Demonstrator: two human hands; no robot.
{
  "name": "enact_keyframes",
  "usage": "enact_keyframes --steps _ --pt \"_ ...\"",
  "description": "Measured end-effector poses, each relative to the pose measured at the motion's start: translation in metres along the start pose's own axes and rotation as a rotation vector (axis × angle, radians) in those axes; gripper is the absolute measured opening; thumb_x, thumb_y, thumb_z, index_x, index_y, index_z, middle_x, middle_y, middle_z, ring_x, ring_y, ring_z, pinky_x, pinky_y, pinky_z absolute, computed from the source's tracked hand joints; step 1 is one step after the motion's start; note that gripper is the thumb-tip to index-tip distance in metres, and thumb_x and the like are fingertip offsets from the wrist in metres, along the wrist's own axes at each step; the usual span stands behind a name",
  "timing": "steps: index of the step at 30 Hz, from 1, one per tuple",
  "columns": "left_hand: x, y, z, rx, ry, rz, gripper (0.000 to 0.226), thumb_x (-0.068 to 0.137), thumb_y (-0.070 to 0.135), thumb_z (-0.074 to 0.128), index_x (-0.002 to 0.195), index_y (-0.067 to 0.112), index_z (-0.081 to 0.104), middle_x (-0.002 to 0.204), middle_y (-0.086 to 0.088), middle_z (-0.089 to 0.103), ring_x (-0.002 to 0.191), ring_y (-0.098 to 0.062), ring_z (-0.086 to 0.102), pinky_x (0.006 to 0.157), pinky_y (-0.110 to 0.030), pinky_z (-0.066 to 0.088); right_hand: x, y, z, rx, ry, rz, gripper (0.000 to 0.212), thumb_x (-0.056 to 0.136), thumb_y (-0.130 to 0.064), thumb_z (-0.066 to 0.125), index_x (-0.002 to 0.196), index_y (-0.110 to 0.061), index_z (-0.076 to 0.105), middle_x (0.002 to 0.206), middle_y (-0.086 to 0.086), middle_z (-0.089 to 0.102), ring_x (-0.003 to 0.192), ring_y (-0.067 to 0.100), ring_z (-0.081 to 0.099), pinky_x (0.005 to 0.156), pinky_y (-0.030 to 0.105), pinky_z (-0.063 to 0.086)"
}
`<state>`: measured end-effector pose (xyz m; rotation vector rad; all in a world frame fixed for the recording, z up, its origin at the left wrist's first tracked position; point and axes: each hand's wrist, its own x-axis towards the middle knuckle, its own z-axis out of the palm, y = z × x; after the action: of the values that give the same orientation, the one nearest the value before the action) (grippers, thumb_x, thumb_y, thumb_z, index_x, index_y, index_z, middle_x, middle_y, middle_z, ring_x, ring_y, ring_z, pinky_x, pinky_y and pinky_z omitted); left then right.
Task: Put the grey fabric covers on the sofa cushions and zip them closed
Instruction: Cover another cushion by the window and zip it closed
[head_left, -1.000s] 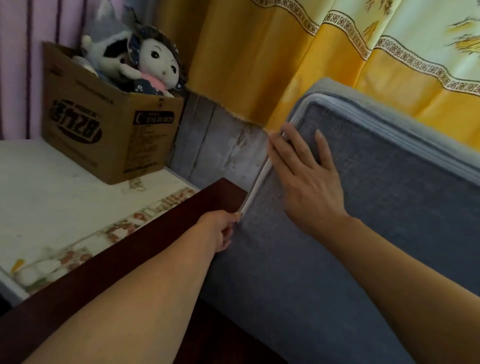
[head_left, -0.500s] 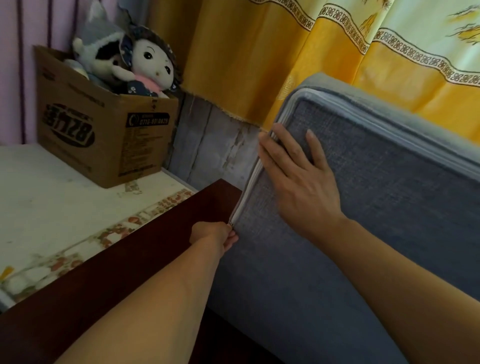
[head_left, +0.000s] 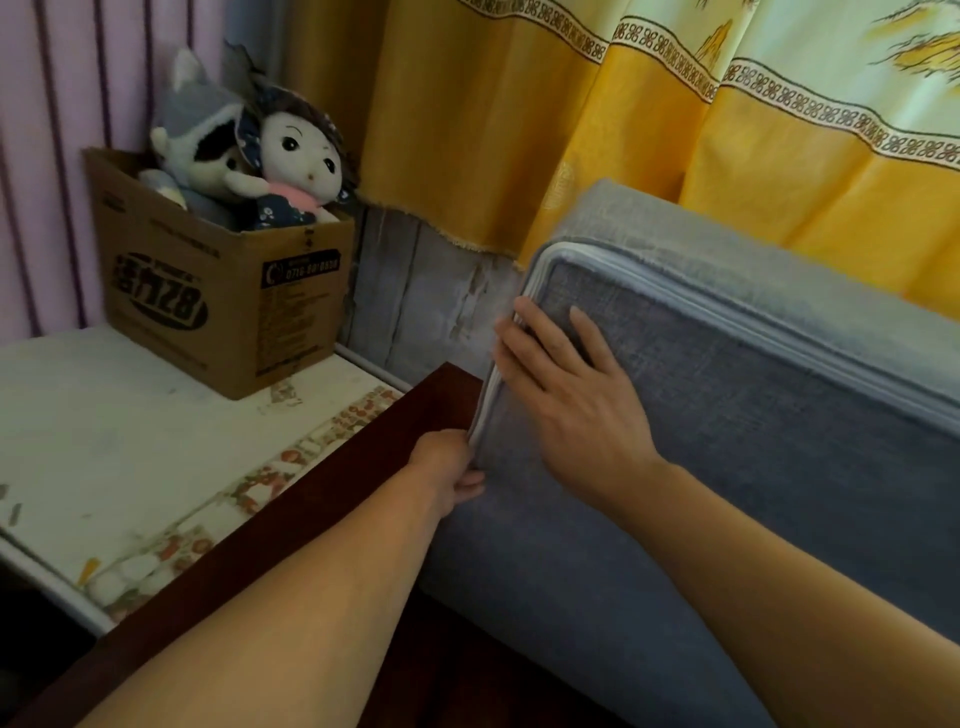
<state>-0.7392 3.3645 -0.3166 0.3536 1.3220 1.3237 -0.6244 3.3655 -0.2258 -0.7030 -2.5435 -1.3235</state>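
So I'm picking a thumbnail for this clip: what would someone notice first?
Two bare arms reach in from below to a grey cushion standing on edge at the right: the right hand lies flat on its face by the pale zip, and the left hand pinches the seam lower down. Behind hangs a bright yellow curtain, and at the upper left a cardboard box holds soft toys.
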Motion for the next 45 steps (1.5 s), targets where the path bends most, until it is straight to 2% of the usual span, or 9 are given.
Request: enact_keyframes --steps 6,11,14,17,23,29,34,40,45 --pt "-0.077 0.037 0.021 0.135 -0.087 0.194 0.016 0.091 0.013 0.048 0.104 0.019 0.055 0.1 -0.004 0.063 0.079 -0.013 0.058 0.055 -0.025 0.042 -0.018 0.02 -0.053 0.332 -0.014 0.085 0.052 0.061 -0.008 0.067 0.113 -0.008 0.065 0.137 0.015 0.049 0.126 0.031 0.043 0.106 0.037 0.033" --pt "-0.142 0.057 0.058 0.442 0.063 0.267 0.031 0.072 0.014 0.06 0.102 0.013 0.056 0.103 -0.008 0.064 0.095 -0.027 0.061 0.081 -0.035 0.051 -0.08 0.075 -0.093 0.363 -0.019 0.489 0.068 0.067 -0.006 0.056 0.134 -0.01 0.043 0.138 0.016 0.04 0.122 0.034 0.041 0.098 0.042 0.03" --pt "-0.186 0.071 0.09 0.808 0.007 0.754 0.025 0.078 0.01 0.065 0.093 0.021 0.048 0.097 0.005 0.054 0.092 -0.016 0.054 0.077 -0.028 0.042 -0.129 0.117 -0.104 0.317 -0.235 0.728 0.087 0.062 -0.01 0.073 0.139 -0.013 0.033 0.143 0.02 0.033 0.129 0.04 0.034 0.108 0.051 0.025" --pt "-0.205 0.082 0.139 1.173 -0.1 1.207 0.049 0.073 0.019 0.072 0.115 0.022 0.049 0.123 0.0 0.045 0.114 -0.02 0.044 0.09 -0.035 0.038 -0.181 0.158 -0.115 0.268 -0.483 0.86 0.098 0.063 -0.023 0.08 0.145 -0.017 0.026 0.151 0.019 0.022 0.137 0.041 0.022 0.112 0.056 0.018" --pt "-0.201 0.061 0.226 1.844 -0.19 1.036 0.105 0.077 0.038 0.072 0.146 0.04 -0.006 0.156 0.001 -0.014 0.143 -0.03 -0.009 0.112 -0.056 0.001 -0.25 0.21 -0.116 0.368 -0.696 0.945 0.099 0.082 -0.041 0.061 0.148 -0.032 -0.013 0.157 0.004 -0.016 0.145 0.03 -0.012 0.116 0.047 -0.003" --pt "-0.217 0.027 0.224 1.879 0.096 1.096 0.096 0.078 0.021 0.062 0.144 0.043 -0.003 0.147 -0.003 0.002 0.131 -0.03 0.015 0.108 -0.05 0.015 -0.278 0.193 -0.11 0.413 -0.549 0.914 0.095 0.082 -0.05 0.058 0.147 -0.036 -0.01 0.156 0.004 -0.013 0.142 0.029 -0.016 0.115 0.048 -0.011" --pt "-0.246 0.007 0.204 1.91 0.127 1.097 0.089 0.078 0.017 0.06 0.142 0.043 0.004 0.136 -0.003 0.011 0.12 -0.028 0.025 0.1 -0.043 0.027 -0.299 0.156 -0.122 0.428 -0.442 0.93 0.098 0.076 -0.04 0.066 0.144 -0.036 -0.005 0.155 0.006 -0.006 0.142 0.031 -0.012 0.113 0.048 -0.013" --pt "-0.278 -0.022 0.163 1.958 0.126 1.175 0.079 0.075 0.015 0.064 0.139 0.028 0.018 0.125 -0.005 0.032 0.11 -0.027 0.034 0.09 -0.038 0.035 -0.324 0.096 -0.151 0.318 -0.365 0.94 0.097 0.051 -0.019 0.08 0.137 -0.019 0.035 0.142 0.019 0.026 0.129 0.042 0.024 0.106 0.052 0.012" --pt "-0.296 -0.057 0.121 1.966 0.038 1.26 0.105 0.05 0.025 0.082 0.134 0.013 0.02 0.121 -0.011 0.034 0.106 -0.031 0.038 0.092 -0.048 0.038 -0.338 0.054 -0.186 0.302 -0.279 0.809 0.078 0.047 -0.005 0.072 0.12 -0.006 0.042 0.134 0.021 0.03 0.124 0.04 0.031 0.107 0.051 0.014"
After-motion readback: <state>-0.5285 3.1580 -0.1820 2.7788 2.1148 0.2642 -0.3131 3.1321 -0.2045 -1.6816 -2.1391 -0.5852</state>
